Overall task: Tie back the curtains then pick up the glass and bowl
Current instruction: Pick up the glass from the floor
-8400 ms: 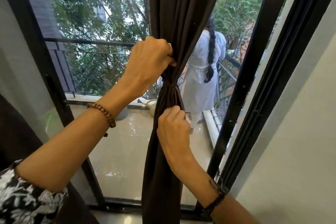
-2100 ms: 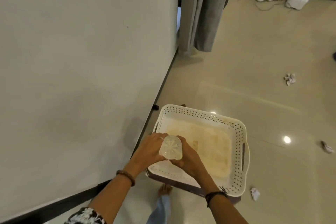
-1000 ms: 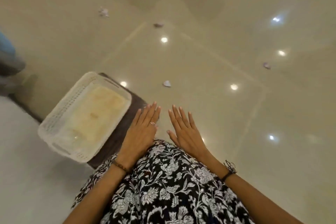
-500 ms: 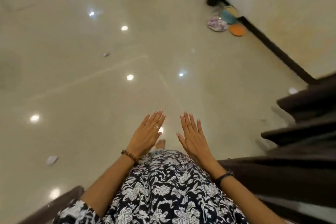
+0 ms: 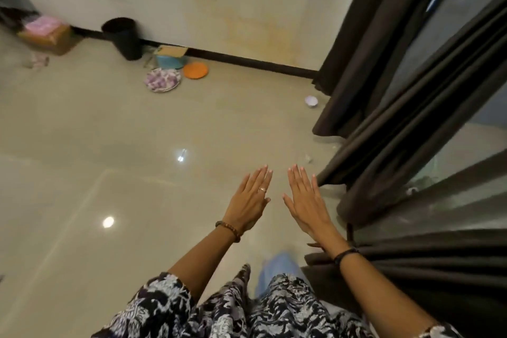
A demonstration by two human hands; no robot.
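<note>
Curtains (image 5: pixel 384 107) of dark brown cloth hang in loose folds down the right side of the frame, along the glass door (image 5: pixel 452 85), their hems touching the glossy beige floor (image 5: pixel 109 159). Just beside the far hem, on the floor in the upper right, sits a small pale bowl (image 5: pixel 311 101). Both hands are held out flat at lower centre, palms down, holding nothing: the left hand (image 5: pixel 251 202), with a ring and a beaded bracelet, and the right hand (image 5: pixel 307 200), with a dark wristband, each have straight fingers lying close together. Against the wall at upper left stand a black bin (image 5: pixel 122 37), a patterned plate (image 5: pixel 162 79) and an orange lid (image 5: pixel 195 70).
</note>
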